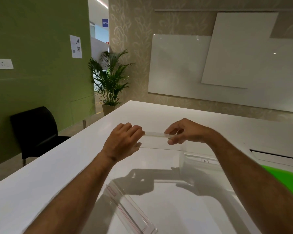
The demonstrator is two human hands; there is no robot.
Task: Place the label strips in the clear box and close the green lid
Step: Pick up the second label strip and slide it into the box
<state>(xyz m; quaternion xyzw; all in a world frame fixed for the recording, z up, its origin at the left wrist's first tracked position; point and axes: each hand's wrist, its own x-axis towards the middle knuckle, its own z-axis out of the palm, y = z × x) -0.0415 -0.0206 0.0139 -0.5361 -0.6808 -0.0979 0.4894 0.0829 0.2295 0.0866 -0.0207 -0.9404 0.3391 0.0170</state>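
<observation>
You hold one label strip (156, 134) stretched between both hands, above the far edge of the clear box (159, 200); your left hand (123, 141) has its fingers curled over the strip's left end, and your right hand (184, 132) pinches the right end between thumb and fingertips; neither hand is open. Judged from the pose, the two-ended hold keeps the thin strip flat and taut so it does not curl or twist on the way down; it also lets you line it up with the box wall before release.

The strip's long axis runs left to right across your view, roughly parallel to the far rim of the box and level with the bench (41, 183); which face is up cannot be told.

The box sits open on the bench directly before you, its near wall carrying a red-printed sticker (111, 191); a second strip (208, 160) with handwriting appears to lie at the box's right side; whether inside or against the wall is unclear. The green lid (284, 178) lies at the right, off the box; closing is not yet begun.
</observation>
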